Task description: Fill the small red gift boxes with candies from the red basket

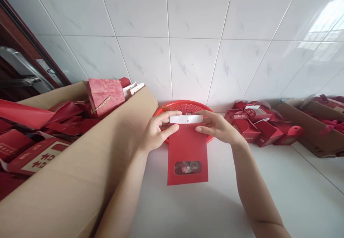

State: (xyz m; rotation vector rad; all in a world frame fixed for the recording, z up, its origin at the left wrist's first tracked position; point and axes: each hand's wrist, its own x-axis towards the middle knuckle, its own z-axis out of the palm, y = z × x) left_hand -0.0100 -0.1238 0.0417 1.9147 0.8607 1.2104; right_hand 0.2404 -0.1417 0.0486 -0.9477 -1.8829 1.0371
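Between my two hands hangs a flat red paper bag (187,144), its white-backed top flap folded over and small holes showing near the fold. Wrapped items show through the oval window low on its front. My left hand (161,130) pinches the bag's upper left corner, thumb in front and fingers behind. At the upper right corner, my right hand (219,127) holds it in the same way. Behind the bag, a red plastic basket (188,105) stands against the wall, mostly hidden by the bag and hands.
A large cardboard box (107,152) of red gift boxes fills the left side. Several red boxes (263,123) lie in a pile to the right, beside another cardboard box (303,134). A dark door (24,48) with a metal handle is at the far left.
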